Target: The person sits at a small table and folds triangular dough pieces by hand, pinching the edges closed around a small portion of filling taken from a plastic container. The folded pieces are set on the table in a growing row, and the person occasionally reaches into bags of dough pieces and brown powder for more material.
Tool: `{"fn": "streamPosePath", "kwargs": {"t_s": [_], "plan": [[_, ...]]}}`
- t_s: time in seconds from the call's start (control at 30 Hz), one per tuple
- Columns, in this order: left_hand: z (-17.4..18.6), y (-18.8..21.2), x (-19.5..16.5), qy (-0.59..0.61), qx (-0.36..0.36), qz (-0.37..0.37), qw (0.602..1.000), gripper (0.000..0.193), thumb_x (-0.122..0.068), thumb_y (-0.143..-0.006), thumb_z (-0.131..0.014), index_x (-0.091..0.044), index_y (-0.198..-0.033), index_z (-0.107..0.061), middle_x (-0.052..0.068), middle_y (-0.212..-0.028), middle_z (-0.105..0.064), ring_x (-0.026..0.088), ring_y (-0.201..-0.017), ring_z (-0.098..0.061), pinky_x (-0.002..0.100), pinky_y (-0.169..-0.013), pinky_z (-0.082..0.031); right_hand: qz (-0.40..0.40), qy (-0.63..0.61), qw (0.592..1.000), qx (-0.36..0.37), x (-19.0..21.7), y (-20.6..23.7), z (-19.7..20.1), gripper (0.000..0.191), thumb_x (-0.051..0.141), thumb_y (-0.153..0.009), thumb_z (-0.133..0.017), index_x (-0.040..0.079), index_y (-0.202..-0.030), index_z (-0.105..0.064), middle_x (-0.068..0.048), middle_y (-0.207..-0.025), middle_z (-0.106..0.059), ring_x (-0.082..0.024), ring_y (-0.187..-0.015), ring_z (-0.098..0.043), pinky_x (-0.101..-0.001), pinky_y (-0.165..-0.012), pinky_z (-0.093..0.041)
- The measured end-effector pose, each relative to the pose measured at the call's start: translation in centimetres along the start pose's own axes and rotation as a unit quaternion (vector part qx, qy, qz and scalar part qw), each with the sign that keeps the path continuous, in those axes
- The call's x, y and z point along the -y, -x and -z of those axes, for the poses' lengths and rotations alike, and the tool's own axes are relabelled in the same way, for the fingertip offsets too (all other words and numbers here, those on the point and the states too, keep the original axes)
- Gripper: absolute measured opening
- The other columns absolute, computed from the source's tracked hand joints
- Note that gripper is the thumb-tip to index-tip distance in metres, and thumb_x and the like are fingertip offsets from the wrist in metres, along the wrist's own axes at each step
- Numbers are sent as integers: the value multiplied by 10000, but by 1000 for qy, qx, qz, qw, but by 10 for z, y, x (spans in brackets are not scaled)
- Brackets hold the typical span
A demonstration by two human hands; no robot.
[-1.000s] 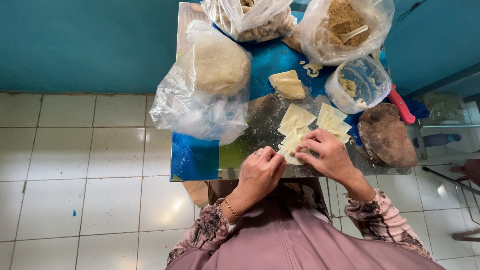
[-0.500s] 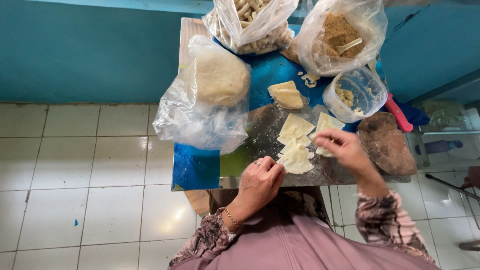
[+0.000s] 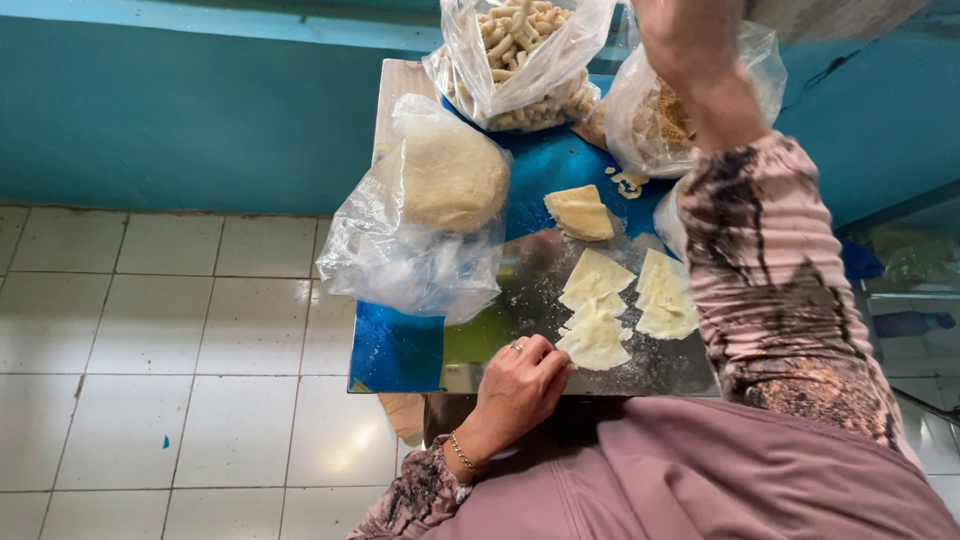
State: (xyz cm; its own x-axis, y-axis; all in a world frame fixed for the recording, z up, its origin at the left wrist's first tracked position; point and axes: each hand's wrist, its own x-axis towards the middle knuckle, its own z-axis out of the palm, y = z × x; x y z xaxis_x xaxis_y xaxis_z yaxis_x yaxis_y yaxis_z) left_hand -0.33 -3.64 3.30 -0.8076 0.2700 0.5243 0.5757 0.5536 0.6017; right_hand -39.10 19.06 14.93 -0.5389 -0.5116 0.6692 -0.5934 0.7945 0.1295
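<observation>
While the left hand pinched the near dough sheet on the floured tray, the right hand, grip unseen, reached far; its sleeve could sweep adjacent sheets.

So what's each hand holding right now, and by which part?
The left hand pinches the near edge of the nearest dough sheet. The right hand is raised out of frame; only its sleeve shows, so its hold cannot be told.
</observation>
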Motion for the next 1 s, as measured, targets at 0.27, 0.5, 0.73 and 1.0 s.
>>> {"fn": "streamPosePath", "kwargs": {"t_s": [0.27, 0.5, 0.73, 1.0], "plan": [[-6, 1, 5, -26, 5, -21, 999, 138, -175, -942, -730, -84, -918, -630, 64, -879, -563, 240, -821, -601, 366, -729, -486, -78, 258, 897, 351, -59, 120, 0, 416, 454, -925, -760, 110, -693, -742, -70, -701, -674, -209, -681, -527, -387, -674, -418], [-15, 0, -13, -37, 0, -8, 999, 123, -190, -936, -730, -98, -925, -649, 54, -879, -582, 240, -815, -606, 371, -708, -476, -259, 121, 927, 242, -97, 161, 1, 390, 179, -1032, -612, 103, -666, -724, -108, -667, -678, -296, -628, -665, -448, -620, -532], [-22, 2, -20, -26, 6, -2, 1000, 107, -188, -926, -728, -103, -906, -667, 56, -861, -595, 249, -798, -614, 377, -683, -484, -253, 38, 966, 43, -88, 181, 46, 157, 176, -925, -676, 111, -929, -818, -188, -781, -704, -402, -693, -680, -475, -637, -546], [-26, 9, -29, -39, -4, -12, 999, 115, -185, -924, -734, -96, -893, -669, 66, -849, -596, 258, -794, -620, 384, -691, -497, -263, -36, 964, 11, -77, 194, 58, 170, 193, -954, -681, 133, -937, -840, -132, -799, -729, -317, -702, -700, -409, -644, -539]]}}
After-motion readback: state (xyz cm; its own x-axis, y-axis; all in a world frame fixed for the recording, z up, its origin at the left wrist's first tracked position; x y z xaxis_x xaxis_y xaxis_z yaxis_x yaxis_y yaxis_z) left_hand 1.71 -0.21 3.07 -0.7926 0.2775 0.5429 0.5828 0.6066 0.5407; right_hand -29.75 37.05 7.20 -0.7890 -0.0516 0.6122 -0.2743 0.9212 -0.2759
